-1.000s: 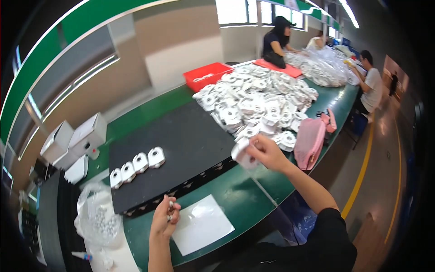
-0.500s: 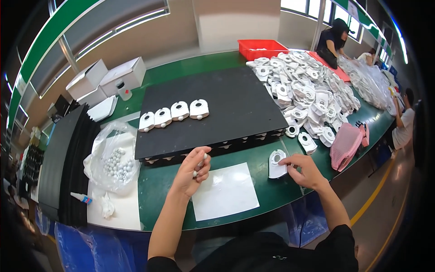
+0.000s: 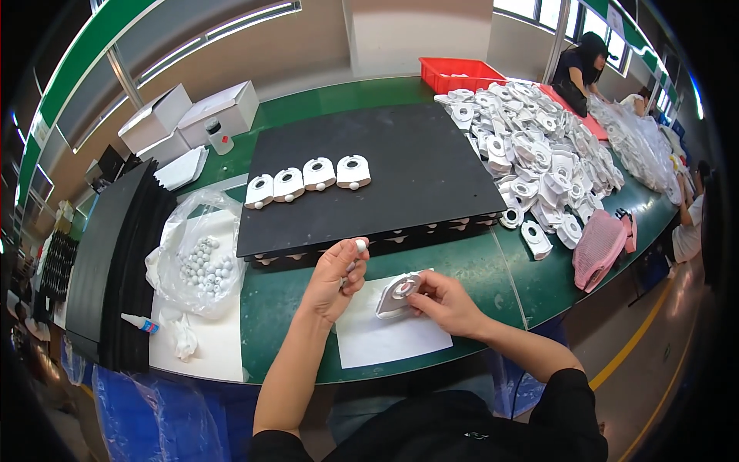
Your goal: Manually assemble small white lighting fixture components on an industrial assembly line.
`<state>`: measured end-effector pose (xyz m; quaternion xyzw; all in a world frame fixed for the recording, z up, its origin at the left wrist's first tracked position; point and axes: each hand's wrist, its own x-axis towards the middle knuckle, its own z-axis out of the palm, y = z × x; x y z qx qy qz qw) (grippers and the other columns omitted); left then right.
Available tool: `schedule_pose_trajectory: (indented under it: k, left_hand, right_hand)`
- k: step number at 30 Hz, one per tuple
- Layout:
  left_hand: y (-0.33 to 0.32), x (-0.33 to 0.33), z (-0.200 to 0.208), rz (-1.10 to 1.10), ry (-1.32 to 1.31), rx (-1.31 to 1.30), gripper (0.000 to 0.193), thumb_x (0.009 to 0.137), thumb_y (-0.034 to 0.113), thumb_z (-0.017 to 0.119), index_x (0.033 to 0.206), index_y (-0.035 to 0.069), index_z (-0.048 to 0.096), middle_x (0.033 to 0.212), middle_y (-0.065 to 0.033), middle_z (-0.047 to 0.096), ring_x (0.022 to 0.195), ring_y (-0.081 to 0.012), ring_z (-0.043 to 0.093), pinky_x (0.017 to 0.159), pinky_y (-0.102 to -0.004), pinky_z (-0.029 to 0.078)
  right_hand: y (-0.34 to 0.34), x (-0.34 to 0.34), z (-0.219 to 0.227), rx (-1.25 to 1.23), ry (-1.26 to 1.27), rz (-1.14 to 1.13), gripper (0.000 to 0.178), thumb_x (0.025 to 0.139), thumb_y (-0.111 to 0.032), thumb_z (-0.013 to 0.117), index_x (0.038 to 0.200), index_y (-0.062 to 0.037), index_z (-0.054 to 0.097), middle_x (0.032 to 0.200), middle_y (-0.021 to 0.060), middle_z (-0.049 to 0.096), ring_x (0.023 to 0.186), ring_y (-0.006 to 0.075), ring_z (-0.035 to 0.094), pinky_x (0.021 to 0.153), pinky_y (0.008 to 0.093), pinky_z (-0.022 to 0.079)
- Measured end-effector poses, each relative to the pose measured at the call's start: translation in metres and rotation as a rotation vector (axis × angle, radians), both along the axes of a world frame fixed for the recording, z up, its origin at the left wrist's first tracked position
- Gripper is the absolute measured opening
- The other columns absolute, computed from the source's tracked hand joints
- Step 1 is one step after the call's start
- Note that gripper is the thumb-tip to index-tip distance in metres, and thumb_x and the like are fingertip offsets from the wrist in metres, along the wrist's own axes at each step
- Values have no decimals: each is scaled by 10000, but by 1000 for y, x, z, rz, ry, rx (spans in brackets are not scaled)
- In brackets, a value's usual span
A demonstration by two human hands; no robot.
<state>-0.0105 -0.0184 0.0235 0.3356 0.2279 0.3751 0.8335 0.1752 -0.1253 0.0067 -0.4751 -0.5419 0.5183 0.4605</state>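
Note:
My left hand [image 3: 336, 279] is closed on several small white balls; one ball [image 3: 360, 246] shows at the fingertips, pinched by the thumb. To its right my right hand [image 3: 449, 304] grips a white plastic housing [image 3: 397, 296] with a round hole, holding it tilted up above a white sheet of paper [image 3: 395, 341]. Beyond my hands a row of several similar white housings [image 3: 319, 174] lies on a black board [image 3: 385, 208], each with a ball at its near end.
On the left, a clear plastic bag [image 3: 173, 269] holds many white balls, beside a small glue bottle [image 3: 140, 323] and a black board stack [image 3: 115, 262]. A heap of white housings [image 3: 539, 146], a red bin [image 3: 454, 74] and a pink pouch [image 3: 599, 250] are to the right. Co-workers sit beyond.
My right hand has lifted the white housing from the table and brought it left over the paper, tilting it up. A ball now shows at my left fingertips.

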Motion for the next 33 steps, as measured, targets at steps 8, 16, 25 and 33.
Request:
schedule_pose_trajectory:
  k: [8, 16, 25, 33]
  left_hand:
    - [-1, -1, 2, 10, 30, 2, 231, 846, 195, 590, 1038, 72, 559, 825, -8, 519, 548, -33, 341, 406, -149, 226]
    - [-4, 1, 5, 48, -6, -28, 187, 819, 131, 621, 990, 68, 581, 838, -20, 563, 513, -24, 351, 392, -155, 232]
    - [-2, -1, 2, 23, 43, 1, 135, 816, 139, 621, 927, 87, 564, 863, -17, 576, 533, -20, 343, 396, -145, 228]
    - [-3, 2, 1, 10, 48, 6, 145, 826, 142, 611, 943, 71, 564, 845, -12, 563, 529, -23, 352, 394, -150, 227]
  right_hand:
    - [2, -10, -7, 85, -179, -21, 98, 859, -73, 531, 923, 0, 512, 763, 47, 582, 684, 92, 551, 621, 228, 445]
    - [1, -11, -3, 120, -255, -44, 121, 853, -91, 538, 926, 2, 512, 743, 72, 586, 663, 128, 556, 610, 258, 444]
    - [-2, -14, 4, 149, -314, -67, 114, 823, -52, 546, 921, 1, 518, 780, 110, 581, 656, 185, 564, 604, 282, 443]
    - [1, -11, -11, 200, -212, 32, 158, 814, -14, 535, 968, -39, 513, 886, 80, 561, 773, 188, 554, 670, 276, 439]
